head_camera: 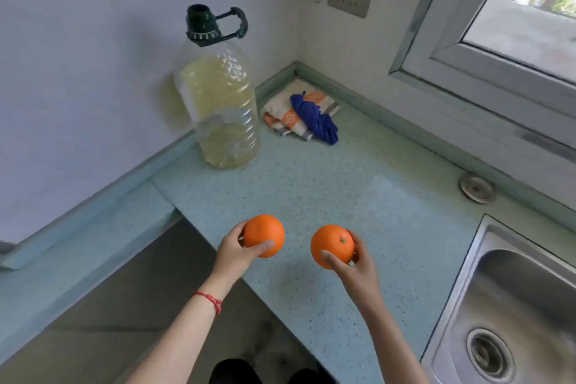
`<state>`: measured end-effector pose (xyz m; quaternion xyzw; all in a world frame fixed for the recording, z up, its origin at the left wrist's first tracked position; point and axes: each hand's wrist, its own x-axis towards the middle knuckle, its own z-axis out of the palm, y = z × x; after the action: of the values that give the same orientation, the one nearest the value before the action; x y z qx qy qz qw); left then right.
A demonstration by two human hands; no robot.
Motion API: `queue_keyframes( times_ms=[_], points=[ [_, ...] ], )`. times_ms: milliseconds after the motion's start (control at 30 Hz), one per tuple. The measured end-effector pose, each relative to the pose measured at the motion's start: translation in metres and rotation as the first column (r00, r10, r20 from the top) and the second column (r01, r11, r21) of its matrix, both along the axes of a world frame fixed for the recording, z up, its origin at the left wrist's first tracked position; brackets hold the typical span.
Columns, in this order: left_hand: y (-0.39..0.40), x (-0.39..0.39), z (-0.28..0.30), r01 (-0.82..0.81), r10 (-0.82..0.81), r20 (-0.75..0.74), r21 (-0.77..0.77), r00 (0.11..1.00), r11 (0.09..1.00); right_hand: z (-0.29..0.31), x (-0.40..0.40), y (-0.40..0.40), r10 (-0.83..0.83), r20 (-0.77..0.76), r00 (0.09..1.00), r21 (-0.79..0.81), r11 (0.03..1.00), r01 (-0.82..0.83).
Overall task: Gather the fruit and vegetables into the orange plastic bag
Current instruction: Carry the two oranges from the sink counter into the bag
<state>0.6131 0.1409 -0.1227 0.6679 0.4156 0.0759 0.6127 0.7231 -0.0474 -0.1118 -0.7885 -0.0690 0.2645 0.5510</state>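
Note:
My left hand grips one orange above the front part of the pale blue speckled counter. My right hand holds a second orange, its green stem end facing up. The two oranges hang side by side, a short gap apart, above the counter. A red string bracelet circles my left wrist. No orange plastic bag appears in this view.
A large clear oil bottle with a dark cap stands near the left wall. Folded cloths with a blue rag on top lie in the back corner. A steel sink sits at the right. A lower counter step runs along the left.

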Motion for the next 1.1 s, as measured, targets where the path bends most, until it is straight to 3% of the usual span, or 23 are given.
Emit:
queue_keyframes(
  times_ms=[233,467,733,1100],
  points=[
    [-0.012,-0.094,0.007,-0.324,0.323,0.038,0.039,0.946,0.945,0.006,-0.038,0.031,0.315,0.028,0.949,0.013,0.949,-0.315],
    [-0.015,-0.194,0.01,-0.611,0.608,0.078,0.016,0.79,0.791,0.009,-0.103,0.082,0.58,0.03,0.814,0.022,0.814,-0.581],
    [-0.032,-0.325,0.003,-0.819,0.818,0.051,-0.002,0.572,0.573,0.005,-0.205,0.137,0.817,0.007,0.577,-0.018,0.577,-0.817],
    [-0.099,-0.491,0.006,-0.99,0.988,0.064,-0.005,0.144,0.144,0.01,-0.389,0.171,0.99,0.014,0.139,-0.035,0.14,-0.99]
  ],
)
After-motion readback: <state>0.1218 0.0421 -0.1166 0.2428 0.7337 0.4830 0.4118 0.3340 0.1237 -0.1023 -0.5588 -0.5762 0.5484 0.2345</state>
